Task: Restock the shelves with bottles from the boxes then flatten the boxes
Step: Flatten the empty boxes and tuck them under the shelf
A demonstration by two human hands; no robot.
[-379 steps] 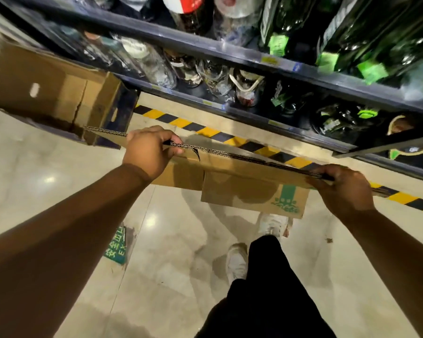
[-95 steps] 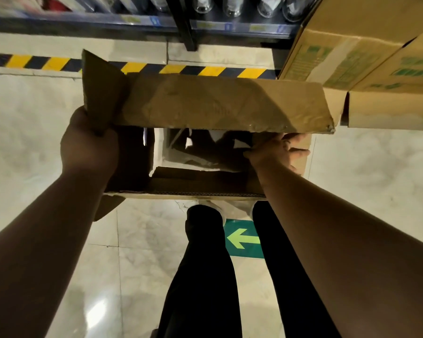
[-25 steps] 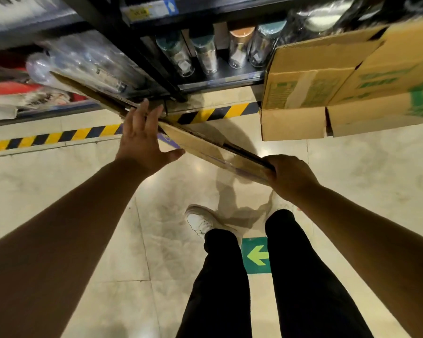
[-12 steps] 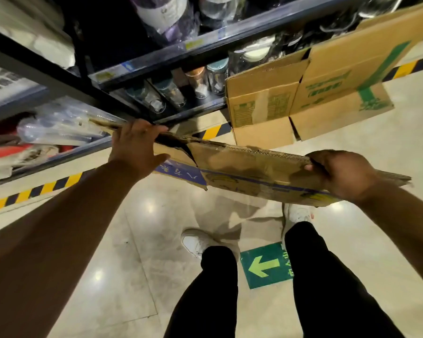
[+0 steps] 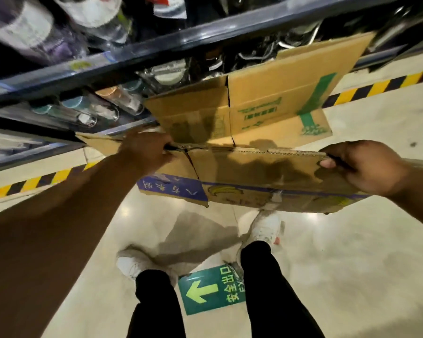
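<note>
Flattening looks to be the step in hand: the left hand (image 5: 147, 150) and the right hand (image 5: 362, 164) each curl round the top edge of a collapsed cardboard box (image 5: 254, 172), which hangs flat between them above the floor (image 5: 352, 264), its left end near the shelf (image 5: 171, 48). Next, I judge, it wants setting against the other flattened boxes (image 5: 274, 93) that lean on the shelf just beyond, right of the bottles (image 5: 117, 98), with both grips firm so it does not spring open.

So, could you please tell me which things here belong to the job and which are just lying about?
Job: flattened box, gripped by left hand and right hand; green-printed box by the shelf; bottles on it.
Lying about: green exit sticker; striped floor tape.
</note>
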